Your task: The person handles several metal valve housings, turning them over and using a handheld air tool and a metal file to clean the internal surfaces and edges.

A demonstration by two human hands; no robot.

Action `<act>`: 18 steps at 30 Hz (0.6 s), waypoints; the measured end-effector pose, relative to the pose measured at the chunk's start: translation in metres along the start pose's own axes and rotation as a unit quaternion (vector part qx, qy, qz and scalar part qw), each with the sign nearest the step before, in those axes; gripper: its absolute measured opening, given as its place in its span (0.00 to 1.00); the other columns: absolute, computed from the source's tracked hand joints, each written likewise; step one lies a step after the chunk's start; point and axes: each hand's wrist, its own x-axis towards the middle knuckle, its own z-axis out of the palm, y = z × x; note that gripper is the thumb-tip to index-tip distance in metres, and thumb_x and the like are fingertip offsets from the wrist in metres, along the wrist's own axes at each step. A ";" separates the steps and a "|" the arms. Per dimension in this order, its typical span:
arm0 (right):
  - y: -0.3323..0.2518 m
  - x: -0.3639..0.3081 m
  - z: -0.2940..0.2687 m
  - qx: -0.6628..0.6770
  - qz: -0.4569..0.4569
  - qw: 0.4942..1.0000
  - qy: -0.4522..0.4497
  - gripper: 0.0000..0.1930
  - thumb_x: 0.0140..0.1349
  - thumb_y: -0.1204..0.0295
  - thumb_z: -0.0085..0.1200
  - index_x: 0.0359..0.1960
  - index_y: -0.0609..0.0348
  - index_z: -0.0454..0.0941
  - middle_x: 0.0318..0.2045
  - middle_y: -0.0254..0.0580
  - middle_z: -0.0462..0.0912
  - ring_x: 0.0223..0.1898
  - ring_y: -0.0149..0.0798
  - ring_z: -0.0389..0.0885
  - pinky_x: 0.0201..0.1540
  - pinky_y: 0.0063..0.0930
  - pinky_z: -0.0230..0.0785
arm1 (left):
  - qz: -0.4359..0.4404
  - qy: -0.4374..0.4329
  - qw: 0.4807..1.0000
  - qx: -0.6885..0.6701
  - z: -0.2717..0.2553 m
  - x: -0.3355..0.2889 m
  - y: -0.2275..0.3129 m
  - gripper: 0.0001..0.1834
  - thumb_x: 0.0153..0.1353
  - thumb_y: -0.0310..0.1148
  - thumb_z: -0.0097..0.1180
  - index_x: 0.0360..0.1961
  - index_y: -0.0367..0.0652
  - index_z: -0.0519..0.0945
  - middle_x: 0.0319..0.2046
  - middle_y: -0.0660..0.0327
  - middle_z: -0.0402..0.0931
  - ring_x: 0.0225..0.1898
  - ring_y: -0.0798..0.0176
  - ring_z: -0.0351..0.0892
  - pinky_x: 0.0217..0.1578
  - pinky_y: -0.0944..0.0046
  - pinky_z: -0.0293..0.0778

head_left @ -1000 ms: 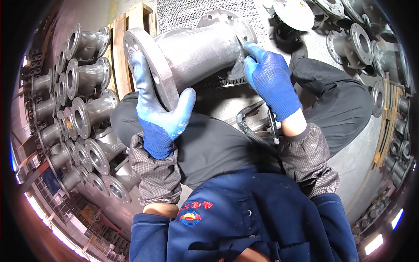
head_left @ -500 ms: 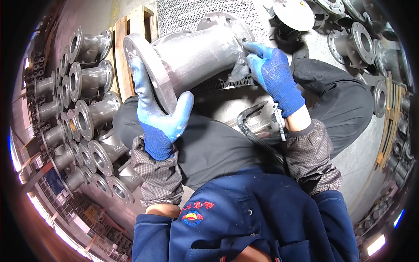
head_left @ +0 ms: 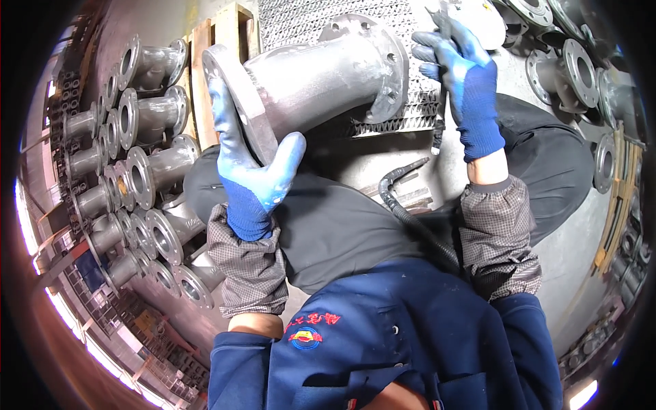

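Note:
A grey metal flanged pipe fitting [head_left: 314, 78] lies at a slant over the patterned metal grating [head_left: 287, 24]. My left hand [head_left: 256, 167], in a blue coated glove, holds its near-left flange; the fingers lie along the outer face and the thumb stands out on the other side. Right of the fitting and apart from it, my gloved right hand [head_left: 468, 82] is closed round a slim dark stick-like tool [head_left: 439, 126]. One end of this tool shows above the fingers and the other below. Its exact kind is unclear.
Rows of similar flanged pipes [head_left: 147, 113] stand on the left by a wooden pallet [head_left: 203, 65]. More flanged fittings [head_left: 564, 75] lie at the right. A black hose [head_left: 410, 215] runs across my lap, and a pale round disc [head_left: 478, 24] sits at the upper right.
My right hand has moved up and right, off the fitting's far flange, with the dark tool in it. My left hand stays on the near flange. The view has shifted slightly.

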 end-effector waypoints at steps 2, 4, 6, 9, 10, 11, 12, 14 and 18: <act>0.001 0.004 0.031 -0.020 -0.020 0.999 -0.017 0.19 0.63 0.77 0.43 0.56 0.64 0.66 0.39 0.52 0.80 0.36 0.36 0.82 0.31 0.19 0.73 | -0.038 -0.008 0.998 -0.042 -0.003 -0.002 -0.003 0.48 0.46 0.23 0.62 0.67 0.37 0.48 0.64 0.52 0.55 0.59 0.61 0.62 0.57 0.62 0.60; 0.009 0.021 0.049 -0.275 -0.190 0.942 -0.023 0.19 0.58 0.75 0.45 0.53 0.59 0.72 0.38 0.52 0.81 0.36 0.41 0.82 0.36 0.30 0.74 | -0.068 -0.005 0.992 -0.106 0.000 0.001 0.006 0.48 0.47 0.23 0.61 0.67 0.37 0.48 0.64 0.52 0.54 0.60 0.62 0.60 0.59 0.63 0.57; 0.023 0.036 0.060 -0.461 -0.180 0.869 -0.012 0.19 0.56 0.71 0.46 0.51 0.51 0.73 0.38 0.54 0.80 0.35 0.48 0.81 0.40 0.37 0.74 | -0.047 -0.005 0.994 -0.093 0.001 0.008 0.008 0.45 0.50 0.23 0.61 0.67 0.35 0.49 0.65 0.53 0.53 0.62 0.64 0.55 0.60 0.66 0.52; 0.023 0.032 0.066 -0.577 -0.120 0.806 -0.048 0.18 0.57 0.71 0.45 0.49 0.49 0.75 0.38 0.51 0.80 0.37 0.49 0.80 0.42 0.36 0.74 | -0.043 -0.001 0.994 -0.105 0.008 0.017 0.007 0.43 0.52 0.22 0.59 0.66 0.34 0.50 0.65 0.55 0.53 0.63 0.64 0.53 0.61 0.68 0.48; 0.025 0.026 0.064 -0.575 -0.104 0.809 -0.059 0.17 0.56 0.71 0.46 0.49 0.49 0.75 0.38 0.50 0.81 0.37 0.49 0.81 0.43 0.35 0.74 | -0.052 0.021 0.991 -0.124 0.010 0.021 0.010 0.39 0.53 0.23 0.58 0.64 0.33 0.54 0.63 0.53 0.55 0.62 0.63 0.56 0.60 0.66 0.53; 0.028 0.022 0.059 -0.573 -0.088 0.812 -0.068 0.17 0.56 0.71 0.46 0.49 0.49 0.75 0.39 0.50 0.81 0.37 0.48 0.81 0.43 0.35 0.73 | -0.060 0.042 0.987 -0.144 0.011 0.025 0.011 0.35 0.54 0.24 0.57 0.63 0.32 0.57 0.62 0.51 0.58 0.60 0.62 0.60 0.58 0.64 0.57; 0.033 0.023 0.051 -0.511 -0.082 0.854 -0.059 0.17 0.56 0.71 0.48 0.48 0.49 0.75 0.37 0.46 0.82 0.36 0.42 0.82 0.43 0.31 0.73 | 0.022 0.038 0.999 0.014 0.001 0.030 0.004 0.36 0.54 0.24 0.56 0.63 0.32 0.56 0.61 0.50 0.59 0.60 0.62 0.61 0.58 0.62 0.59; 0.018 0.019 0.031 -0.234 0.021 0.970 -0.055 0.16 0.59 0.72 0.46 0.49 0.59 0.74 0.34 0.47 0.83 0.31 0.32 0.82 0.34 0.20 0.73 | 0.202 0.020 0.939 0.277 -0.014 0.036 -0.025 0.25 0.56 0.24 0.53 0.56 0.38 0.64 0.60 0.44 0.59 0.57 0.50 0.65 0.53 0.59 0.66; 0.031 0.026 0.007 -0.012 0.088 0.991 0.097 0.15 0.62 0.74 0.43 0.49 0.68 0.70 0.33 0.49 0.82 0.27 0.31 0.81 0.27 0.17 0.71 | 0.253 0.018 0.870 0.423 -0.008 0.064 -0.020 0.17 0.54 0.20 0.49 0.45 0.46 0.75 0.57 0.36 0.62 0.53 0.36 0.69 0.46 0.54 0.74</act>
